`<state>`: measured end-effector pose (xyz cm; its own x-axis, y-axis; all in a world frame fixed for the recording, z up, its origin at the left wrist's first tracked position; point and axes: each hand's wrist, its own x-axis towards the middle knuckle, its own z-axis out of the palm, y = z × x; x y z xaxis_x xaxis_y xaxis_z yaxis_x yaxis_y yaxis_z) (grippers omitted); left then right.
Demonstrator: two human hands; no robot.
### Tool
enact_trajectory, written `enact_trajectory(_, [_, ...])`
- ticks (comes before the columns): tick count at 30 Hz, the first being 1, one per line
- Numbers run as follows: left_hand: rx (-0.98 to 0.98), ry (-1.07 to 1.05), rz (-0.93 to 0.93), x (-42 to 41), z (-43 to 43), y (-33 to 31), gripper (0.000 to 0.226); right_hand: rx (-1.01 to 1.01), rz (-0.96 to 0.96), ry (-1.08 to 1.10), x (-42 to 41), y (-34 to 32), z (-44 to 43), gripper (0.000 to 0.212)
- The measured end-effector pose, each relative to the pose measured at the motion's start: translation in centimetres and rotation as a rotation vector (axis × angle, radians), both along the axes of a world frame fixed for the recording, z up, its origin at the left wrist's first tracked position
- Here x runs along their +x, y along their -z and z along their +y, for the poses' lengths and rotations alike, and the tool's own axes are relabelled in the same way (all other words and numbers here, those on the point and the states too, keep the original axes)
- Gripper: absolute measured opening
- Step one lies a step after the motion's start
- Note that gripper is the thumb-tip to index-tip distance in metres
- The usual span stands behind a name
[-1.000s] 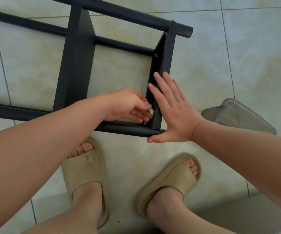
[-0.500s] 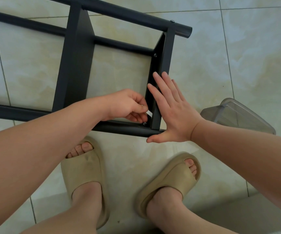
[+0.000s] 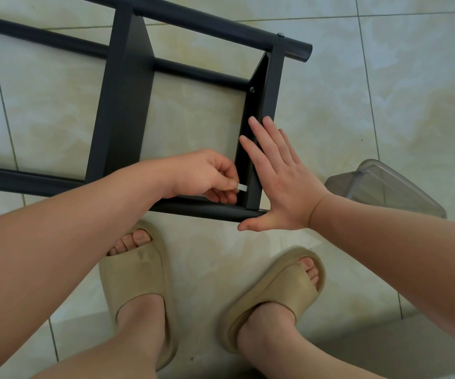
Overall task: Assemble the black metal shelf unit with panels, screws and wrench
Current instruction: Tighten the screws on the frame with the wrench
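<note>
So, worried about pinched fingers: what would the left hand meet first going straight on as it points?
Probably the black end panel, just beyond the wrench the left hand pinches; the right hand presses its far side.

Our sandals stand before the shelf frame on the floor — left hand pinching the wrench left of the end panel, right hand flat against it, tub farther right.

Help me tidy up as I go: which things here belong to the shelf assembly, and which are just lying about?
Job in hand: black shelf frame; end panel, pressed by the flat right hand; small silver wrench, pinched by the left hand; fitted screw.
Lying about: clear plastic container on the floor tiles; beige slippers, worn.
</note>
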<state>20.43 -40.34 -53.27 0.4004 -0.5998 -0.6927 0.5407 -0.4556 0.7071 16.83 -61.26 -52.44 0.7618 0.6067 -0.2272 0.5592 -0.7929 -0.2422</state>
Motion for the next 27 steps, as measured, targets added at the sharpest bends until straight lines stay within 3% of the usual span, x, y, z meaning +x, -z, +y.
enact_trajectory(10, [0.005,0.082,-0.032,-0.3,0.0,0.1,0.018,-0.001,-0.006,-0.001,0.0,0.0,0.0,0.133])
enact_trajectory(19, [0.07,0.306,-0.133,0.2,0.1,-0.3,0.014,0.018,-0.007,0.002,0.0,0.1,0.0,0.133])
enact_trajectory(27, [0.164,0.247,-0.237,1.8,1.0,-0.5,0.01,0.013,-0.01,-0.002,0.0,0.1,0.0,0.132])
